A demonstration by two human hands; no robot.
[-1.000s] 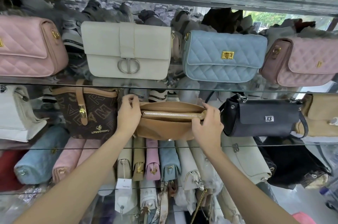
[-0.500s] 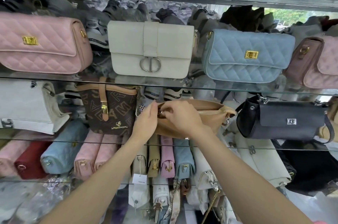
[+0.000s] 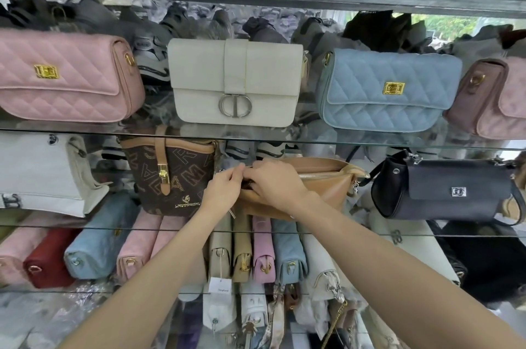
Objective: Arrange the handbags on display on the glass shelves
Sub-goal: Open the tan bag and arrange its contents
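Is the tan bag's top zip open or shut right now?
Cannot tell fully: the tan bag shows closed zipper teeth on its right part, but both hands cover the left end.

Brown monogram bag (image 3: 170, 175) with large scattered letters, small logo wording illegible

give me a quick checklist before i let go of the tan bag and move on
1. Both hands on the bag: ok. Left hand and right hand meet at the left end of the tan bag.
2. Zip closed: cannot tell. The zip shows on the right part, but the hands hide the left end.
3. Bag resting on the shelf: ok. It sits on the glass shelf.
4. Room on the right: ok. A gap shows before the black bag.
5. Room on the left: cannot tell. The left hand hides the gap to the brown bag.
6. Bag facing front: not ok. Its top tips toward the camera.
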